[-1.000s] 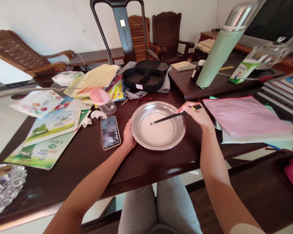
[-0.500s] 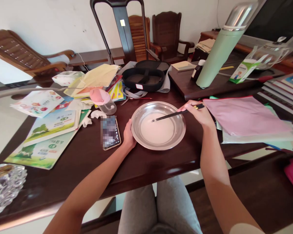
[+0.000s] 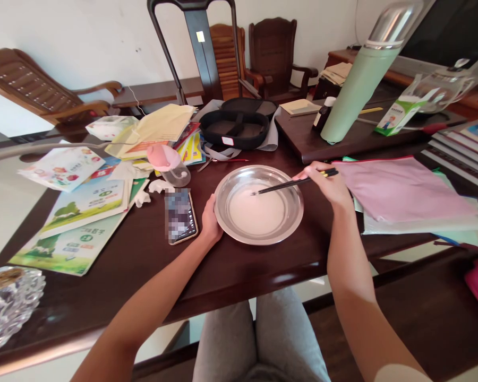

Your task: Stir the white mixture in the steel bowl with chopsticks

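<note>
A shiny metal plate (image 3: 290, 183) with a white liquid pooled in its middle stands on the dark wooden table (image 3: 239, 270) in front of me. My left hand (image 3: 209, 223) grips the plate's left rim. My right hand (image 3: 326, 183) is closed on a pair of black chopsticks (image 3: 287, 184), whose tips dip into the far side of the white liquid. A phone (image 3: 179, 216) lies flat just left of my left hand.
Picture books (image 3: 83, 207) and papers cover the table's left. A pink-lidded cup (image 3: 168, 164) and a black case (image 3: 235, 127) stand behind the plate. A pink folder (image 3: 402, 188), a green flask (image 3: 354, 90) and stacked books lie at right. A glass dish (image 3: 8, 307) sits at the near-left corner.
The chopstick tips have slid rightward and away across the white liquid, and my right hand has shifted slightly right. My left hand has stayed on the rim.
</note>
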Tool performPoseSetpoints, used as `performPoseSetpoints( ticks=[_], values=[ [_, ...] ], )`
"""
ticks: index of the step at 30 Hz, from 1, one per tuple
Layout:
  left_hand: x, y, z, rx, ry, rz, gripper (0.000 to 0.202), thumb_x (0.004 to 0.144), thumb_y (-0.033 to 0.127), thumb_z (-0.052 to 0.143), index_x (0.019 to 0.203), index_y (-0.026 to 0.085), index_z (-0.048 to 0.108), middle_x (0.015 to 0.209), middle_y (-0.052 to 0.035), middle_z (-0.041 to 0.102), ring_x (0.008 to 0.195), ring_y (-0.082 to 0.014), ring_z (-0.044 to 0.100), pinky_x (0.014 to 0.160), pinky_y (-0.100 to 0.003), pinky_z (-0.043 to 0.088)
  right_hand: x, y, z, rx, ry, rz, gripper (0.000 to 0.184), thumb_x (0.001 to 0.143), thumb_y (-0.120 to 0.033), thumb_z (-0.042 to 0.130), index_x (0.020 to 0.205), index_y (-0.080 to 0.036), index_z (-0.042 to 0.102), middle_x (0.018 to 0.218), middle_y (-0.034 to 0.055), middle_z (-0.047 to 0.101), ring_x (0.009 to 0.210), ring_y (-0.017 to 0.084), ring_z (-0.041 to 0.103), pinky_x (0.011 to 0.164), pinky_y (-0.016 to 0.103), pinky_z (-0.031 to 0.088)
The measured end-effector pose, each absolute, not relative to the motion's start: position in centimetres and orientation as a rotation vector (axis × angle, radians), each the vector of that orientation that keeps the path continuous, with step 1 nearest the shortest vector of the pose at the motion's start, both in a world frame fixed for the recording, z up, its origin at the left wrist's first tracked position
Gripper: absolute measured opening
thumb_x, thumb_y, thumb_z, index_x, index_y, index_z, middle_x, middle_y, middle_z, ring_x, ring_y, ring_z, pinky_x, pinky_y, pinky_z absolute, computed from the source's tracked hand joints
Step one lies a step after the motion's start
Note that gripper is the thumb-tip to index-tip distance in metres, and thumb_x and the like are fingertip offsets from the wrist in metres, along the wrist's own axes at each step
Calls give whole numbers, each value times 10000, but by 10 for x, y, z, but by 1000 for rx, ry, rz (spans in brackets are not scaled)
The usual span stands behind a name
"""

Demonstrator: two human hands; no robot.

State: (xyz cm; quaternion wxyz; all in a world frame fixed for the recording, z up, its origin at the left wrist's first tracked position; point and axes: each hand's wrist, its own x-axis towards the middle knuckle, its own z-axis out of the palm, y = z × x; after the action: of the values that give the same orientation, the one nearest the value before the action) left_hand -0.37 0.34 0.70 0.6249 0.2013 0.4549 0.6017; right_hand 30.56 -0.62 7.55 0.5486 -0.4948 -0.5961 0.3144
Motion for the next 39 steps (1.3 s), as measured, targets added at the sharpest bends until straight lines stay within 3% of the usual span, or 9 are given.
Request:
performPoseSetpoints(
  ticks=[5,9,12,18,23,27,32,39],
  values=[
    [-4,3,7,453,1050,1354,365,766,535,875,842,200,750,908,-54,825,1075,-306,778,979,-393,607,316,-9,71,-1109,-1329,724,553,886,-717,768,567,-272,691,618,34,750,679,261,767,821,441,623],
    [-4,3,8,472,1050,1357,362,768,540,872,851,209,750,901,-49,822,1097,-305,779,1006,-396,604,302,-6,74,-1102,-1510,884,516,850,-749,785,655,-272,759,708,41,805,776,273,801,848,427,631],
    [-3,2,9,478,1046,1357,351,774,541,862,850,219,746,911,-50,825,1103,-317,780,1006,-419,611,302,-5,75,-1156,-1484,802,516,823,-768,799,692,-269,764,751,43,824,841,286,816,904,442,631],
    [-3,2,10,472,1047,1362,329,784,516,863,823,213,740,917,-55,830,1107,-323,782,1013,-412,610,318,-8,70,-1119,-1331,729,577,886,-754,743,569,-276,686,639,48,768,702,273,776,834,455,625],
    [-2,2,11,434,1068,1366,286,817,485,839,842,213,757,903,-45,830,1061,-297,786,971,-392,619,299,-6,75,-1068,-1539,943,520,837,-753,798,665,-263,773,730,54,820,772,273,807,839,421,631],
    [-1,1,13,435,1064,1365,274,829,477,824,834,211,759,925,-59,833,1076,-305,783,974,-396,617,302,-5,76,-1139,-1458,823,503,831,-745,810,681,-267,768,737,41,822,798,278,812,893,436,629],
    [-1,2,12,461,1050,1378,307,790,491,864,806,214,733,919,-55,827,1099,-310,774,1003,-396,606,317,-8,70,-1100,-1345,757,551,883,-718,775,577,-266,706,635,36,760,680,259,770,815,432,618],
    [-4,4,6,474,1040,1375,378,737,539,895,833,202,752,913,-45,824,1078,-298,773,986,-382,599,300,-5,76,-1109,-1528,869,514,817,-755,818,696,-256,786,751,46,828,795,272,813,885,423,630]
  ],
)
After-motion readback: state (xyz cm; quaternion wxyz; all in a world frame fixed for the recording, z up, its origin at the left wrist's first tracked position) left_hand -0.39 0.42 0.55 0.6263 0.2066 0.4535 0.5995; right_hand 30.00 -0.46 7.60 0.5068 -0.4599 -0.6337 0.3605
